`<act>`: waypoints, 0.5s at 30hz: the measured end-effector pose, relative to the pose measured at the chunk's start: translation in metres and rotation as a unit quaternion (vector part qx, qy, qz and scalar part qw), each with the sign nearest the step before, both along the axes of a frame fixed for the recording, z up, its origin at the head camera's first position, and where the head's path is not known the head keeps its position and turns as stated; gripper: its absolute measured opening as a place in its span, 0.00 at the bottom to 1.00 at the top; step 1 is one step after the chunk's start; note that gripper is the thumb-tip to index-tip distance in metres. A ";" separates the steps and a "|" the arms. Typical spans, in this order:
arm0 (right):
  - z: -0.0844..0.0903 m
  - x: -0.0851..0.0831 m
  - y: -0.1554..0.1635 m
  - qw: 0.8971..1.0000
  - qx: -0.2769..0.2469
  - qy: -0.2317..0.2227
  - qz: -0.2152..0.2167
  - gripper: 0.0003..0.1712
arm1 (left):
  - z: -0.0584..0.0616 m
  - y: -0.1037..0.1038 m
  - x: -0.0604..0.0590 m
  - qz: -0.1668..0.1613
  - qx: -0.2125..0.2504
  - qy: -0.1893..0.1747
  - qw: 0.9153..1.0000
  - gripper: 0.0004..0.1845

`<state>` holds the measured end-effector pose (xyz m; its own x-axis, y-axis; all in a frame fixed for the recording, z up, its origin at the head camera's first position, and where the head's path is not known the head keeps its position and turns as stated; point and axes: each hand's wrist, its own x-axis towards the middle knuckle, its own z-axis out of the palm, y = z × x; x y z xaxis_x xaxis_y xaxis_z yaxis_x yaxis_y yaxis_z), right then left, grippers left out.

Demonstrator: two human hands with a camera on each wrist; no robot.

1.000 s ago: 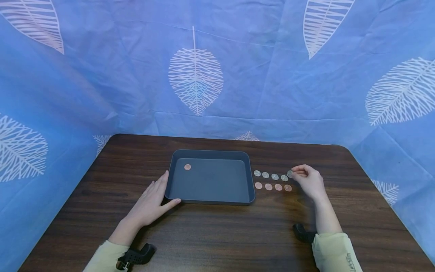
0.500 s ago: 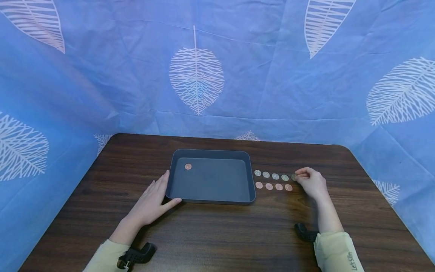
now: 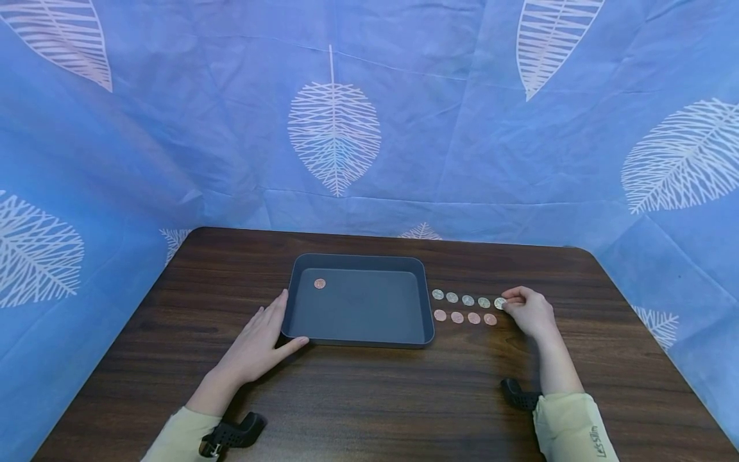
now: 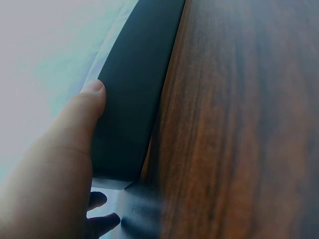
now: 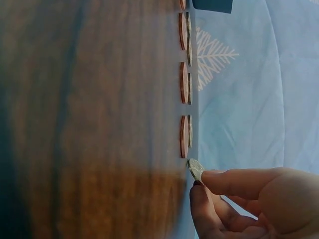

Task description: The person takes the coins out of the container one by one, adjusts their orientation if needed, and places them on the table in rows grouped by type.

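Observation:
A silver coin is pinched between the thumb and fingers of my right hand. In the right wrist view it is tilted, one edge at the table. It is at the right end of a row of silver coins. Nearer to me runs a row of copper coins. My left hand lies at the near left corner of a dark grey tray, fingers straight along the left side, thumb at the front wall. Inside the tray, toward its far left, one copper coin lies flat.
The brown wooden table has rounded far corners. A blue cloth with white leaf prints hangs behind and beside it. Each wrist wears a black strap mount, such as the left one.
My right hand has shifted slightly right and toward me with the silver coin, bringing it to the end of the silver row. My left hand and the tray stay in place.

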<state>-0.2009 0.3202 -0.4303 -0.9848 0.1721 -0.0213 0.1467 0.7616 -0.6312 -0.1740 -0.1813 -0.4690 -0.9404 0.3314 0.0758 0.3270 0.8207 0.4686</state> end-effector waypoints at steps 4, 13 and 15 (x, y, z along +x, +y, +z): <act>-0.002 -0.001 0.001 1.000 0.002 -0.003 0.001 0.13 | 0.000 0.000 0.000 -0.001 0.001 -0.002 1.000 0.57; -0.005 -0.001 0.002 1.000 -0.001 -0.008 0.008 0.15 | 0.001 0.000 0.000 -0.002 0.002 -0.003 1.000 0.57; -0.004 -0.001 0.002 1.000 -0.002 -0.008 0.010 0.15 | 0.001 -0.001 -0.001 -0.002 0.002 -0.003 1.000 0.57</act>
